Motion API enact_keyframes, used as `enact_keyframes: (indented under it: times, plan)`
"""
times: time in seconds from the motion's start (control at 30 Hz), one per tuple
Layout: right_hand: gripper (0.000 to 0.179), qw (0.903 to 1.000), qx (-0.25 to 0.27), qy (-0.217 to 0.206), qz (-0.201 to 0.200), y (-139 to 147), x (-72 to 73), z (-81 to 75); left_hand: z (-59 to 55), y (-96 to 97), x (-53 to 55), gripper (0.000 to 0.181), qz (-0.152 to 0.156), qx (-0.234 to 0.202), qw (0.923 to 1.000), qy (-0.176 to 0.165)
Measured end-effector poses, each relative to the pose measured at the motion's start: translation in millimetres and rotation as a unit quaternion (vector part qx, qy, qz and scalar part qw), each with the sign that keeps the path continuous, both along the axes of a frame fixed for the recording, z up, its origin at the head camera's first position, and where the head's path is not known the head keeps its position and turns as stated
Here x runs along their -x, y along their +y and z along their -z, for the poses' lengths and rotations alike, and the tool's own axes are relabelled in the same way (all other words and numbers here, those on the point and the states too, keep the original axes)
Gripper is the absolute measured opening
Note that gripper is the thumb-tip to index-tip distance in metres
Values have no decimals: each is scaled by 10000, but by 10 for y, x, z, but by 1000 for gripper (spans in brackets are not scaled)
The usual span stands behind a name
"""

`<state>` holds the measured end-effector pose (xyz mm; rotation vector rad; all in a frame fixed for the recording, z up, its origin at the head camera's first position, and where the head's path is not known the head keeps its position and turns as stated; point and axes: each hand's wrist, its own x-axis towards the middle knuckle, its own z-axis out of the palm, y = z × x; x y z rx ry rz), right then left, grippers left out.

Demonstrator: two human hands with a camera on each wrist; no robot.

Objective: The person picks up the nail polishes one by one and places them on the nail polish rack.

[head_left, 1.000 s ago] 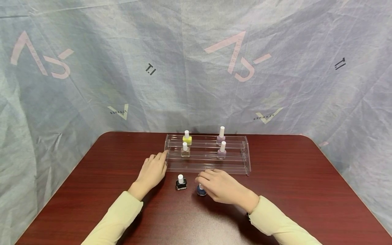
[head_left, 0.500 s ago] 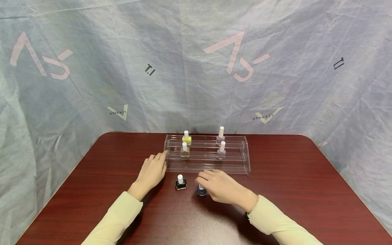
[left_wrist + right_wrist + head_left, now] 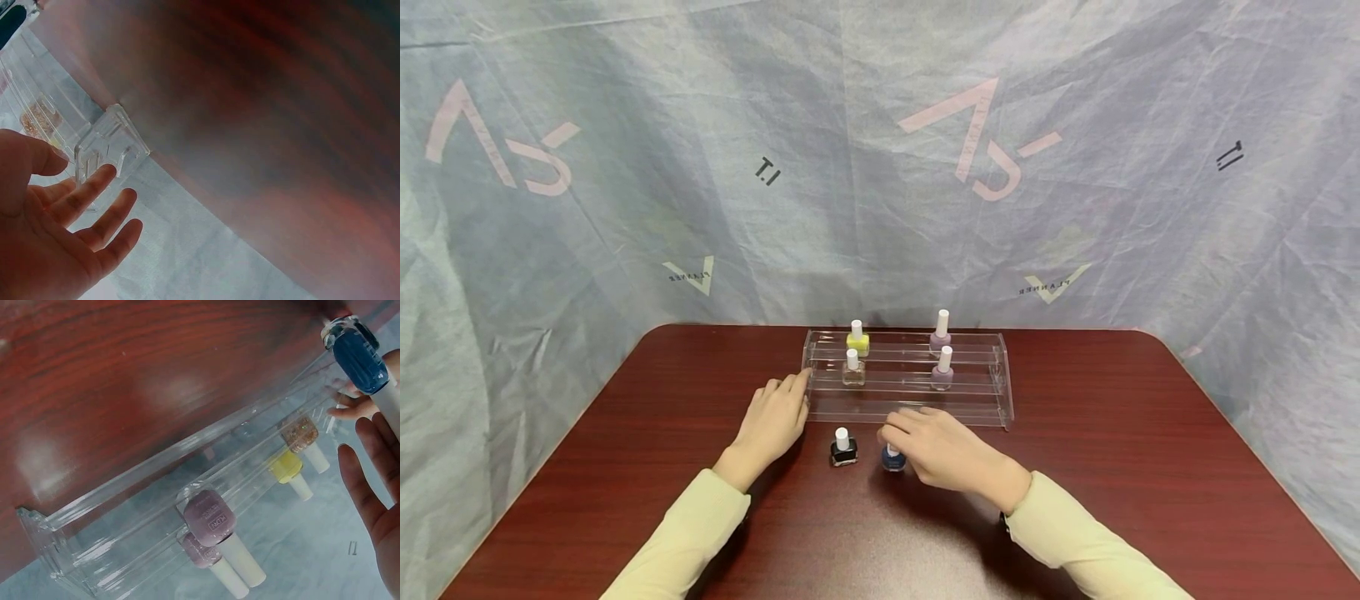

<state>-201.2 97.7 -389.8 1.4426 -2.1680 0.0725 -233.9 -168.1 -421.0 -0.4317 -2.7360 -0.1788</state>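
My right hand (image 3: 951, 450) holds a blue nail polish bottle (image 3: 893, 459) by its white cap, near the front of a clear acrylic rack (image 3: 910, 408). The right wrist view shows the blue bottle (image 3: 361, 359) upside down in that camera's tilted picture; part of the cap is hidden by fingers. Against the rack's left end rests my left hand (image 3: 772, 417), fingers extended; the left wrist view has these fingers (image 3: 103, 231) touching the clear side panel (image 3: 112, 144). Between the hands, a black nail polish bottle (image 3: 844, 452) stands upright on the table.
On the rack's upper tiers stand a yellow bottle (image 3: 858, 342), a glittery bottle (image 3: 853, 374) and two mauve bottles, one behind (image 3: 940, 342) the other. A dark red wood table (image 3: 1097, 433) lies beneath. Behind it hangs a grey printed cloth (image 3: 850, 167).
My right hand and the blue nail polish bottle have shifted slightly forward, toward the rack. The left hand and the other bottles have stayed in place.
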Motion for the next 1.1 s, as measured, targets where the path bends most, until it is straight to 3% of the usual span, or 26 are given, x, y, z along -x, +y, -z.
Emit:
enact_keyframes:
  times: [1.1]
  plan:
    - [10, 9997, 83, 65, 202, -195, 342, -284, -11, 4, -3, 45, 4, -40, 10000, 49]
